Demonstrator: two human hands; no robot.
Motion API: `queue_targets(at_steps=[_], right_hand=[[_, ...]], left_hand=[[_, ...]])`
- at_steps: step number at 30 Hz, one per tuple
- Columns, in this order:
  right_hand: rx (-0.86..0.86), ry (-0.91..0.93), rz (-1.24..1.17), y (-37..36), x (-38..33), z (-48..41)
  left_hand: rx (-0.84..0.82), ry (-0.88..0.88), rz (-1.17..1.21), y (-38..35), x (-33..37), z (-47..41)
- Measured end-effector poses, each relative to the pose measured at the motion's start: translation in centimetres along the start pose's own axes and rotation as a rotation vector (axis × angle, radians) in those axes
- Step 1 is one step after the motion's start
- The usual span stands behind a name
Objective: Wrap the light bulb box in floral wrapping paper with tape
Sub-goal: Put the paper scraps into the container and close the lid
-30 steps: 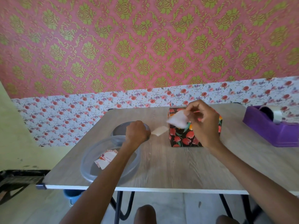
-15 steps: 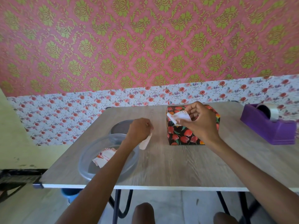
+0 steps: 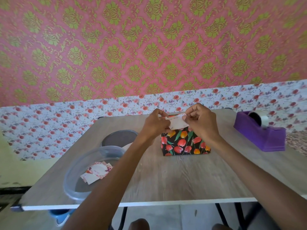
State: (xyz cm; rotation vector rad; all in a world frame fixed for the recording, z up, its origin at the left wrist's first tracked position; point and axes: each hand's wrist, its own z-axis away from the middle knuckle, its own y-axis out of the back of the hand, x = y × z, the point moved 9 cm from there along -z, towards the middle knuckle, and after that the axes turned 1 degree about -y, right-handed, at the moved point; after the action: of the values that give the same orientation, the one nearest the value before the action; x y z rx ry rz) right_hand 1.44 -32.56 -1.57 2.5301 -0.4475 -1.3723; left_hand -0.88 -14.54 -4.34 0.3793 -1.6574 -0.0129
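Over comes the left hand (image 3: 156, 125) from the bowl (image 3: 74, 173) to join the right hand (image 3: 201, 123), both pinching the small card (image 3: 177, 123) just above the wrapped box (image 3: 184, 144), which sits mid-table (image 3: 166, 176). The bowl lies to the left, the tape dispenser (image 3: 260, 135) well off right.

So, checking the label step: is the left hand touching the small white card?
Touching: head view shows left hand pinching the white card by its edge.

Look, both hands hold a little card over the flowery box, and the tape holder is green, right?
No, the tape holder is purple, not green; the head view shows it. The left hand and right hand do hold the little card over the flowery box.
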Motion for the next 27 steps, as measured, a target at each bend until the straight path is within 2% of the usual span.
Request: queue_targets(at_steps=[3,7,10,20,27], right_hand=[[0.002,-0.104,-0.029,0.3,1.0,-1.7],[0.008,-0.193,-0.028,0.4,2.2,-3.7],[0.003,-0.229,0.011,0.4,3.2,-4.8],[-0.060,-0.381,0.020,-0.6,6.0,-6.6],[-0.112,-0.366,0.034,-0.7,6.3,-6.8]], left_hand=[[0.012,0.010,-0.043,-0.9,0.5,-1.7],[0.001,0.061,0.056,-2.0,0.6,-3.4],[0.061,0.020,-0.071,-1.9,0.8,-4.8],[0.018,-0.076,-0.477,-2.6,2.2,-6.7],[0.112,-0.131,-0.508,-1.4,2.6,-7.1]])
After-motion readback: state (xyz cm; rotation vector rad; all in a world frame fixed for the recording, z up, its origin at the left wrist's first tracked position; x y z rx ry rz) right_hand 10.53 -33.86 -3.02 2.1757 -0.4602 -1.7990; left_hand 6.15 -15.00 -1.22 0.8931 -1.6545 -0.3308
